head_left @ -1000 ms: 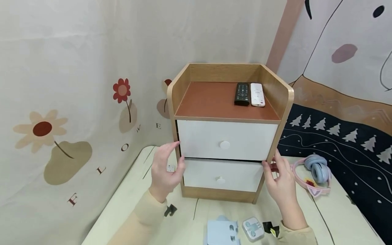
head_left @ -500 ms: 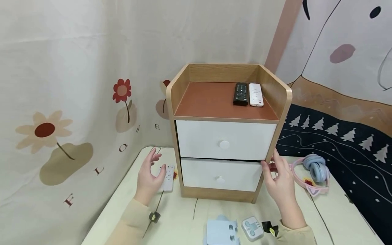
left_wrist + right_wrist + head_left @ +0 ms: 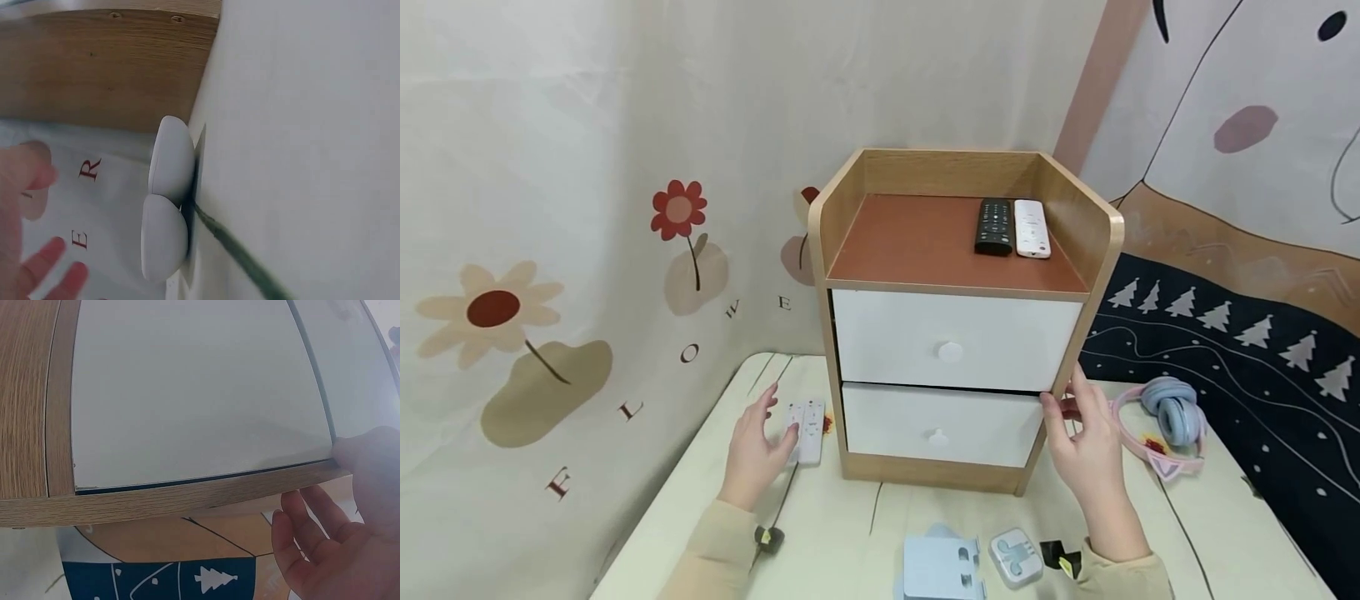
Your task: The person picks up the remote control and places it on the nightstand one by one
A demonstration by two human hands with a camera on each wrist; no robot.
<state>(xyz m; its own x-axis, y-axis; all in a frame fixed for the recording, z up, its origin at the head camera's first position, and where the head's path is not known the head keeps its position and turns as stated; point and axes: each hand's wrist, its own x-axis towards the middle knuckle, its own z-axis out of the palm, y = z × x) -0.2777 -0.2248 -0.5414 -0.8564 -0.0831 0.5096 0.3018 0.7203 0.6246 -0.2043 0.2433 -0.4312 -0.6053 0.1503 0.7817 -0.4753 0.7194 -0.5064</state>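
A small wooden nightstand (image 3: 925,475) with two white drawers stands in the middle of the head view. My right hand (image 3: 1084,442) holds its right side edge, the thumb at the front by the gap between the drawers and the fingers round the side. In the right wrist view the right hand's fingers (image 3: 306,531) curve beside the wooden edge. My left hand (image 3: 756,454) is in the air left of the nightstand, fingers spread and holding nothing. Just beyond it, two white remote controls (image 3: 811,432) lie side by side; the left wrist view shows a remote control (image 3: 172,159) end-on.
On the nightstand's brown top lie a black remote control (image 3: 994,227) and a white one (image 3: 1032,229). Pink and blue headphones (image 3: 1176,417) lie to the right. In front are a light blue box (image 3: 942,568) and a white case with earphones (image 3: 1017,558). Patterned cloth hangs behind.
My left hand has let go of the nightstand's left side and moved left and down, which uncovers the two white remote controls. The right hand has stayed on the right edge.
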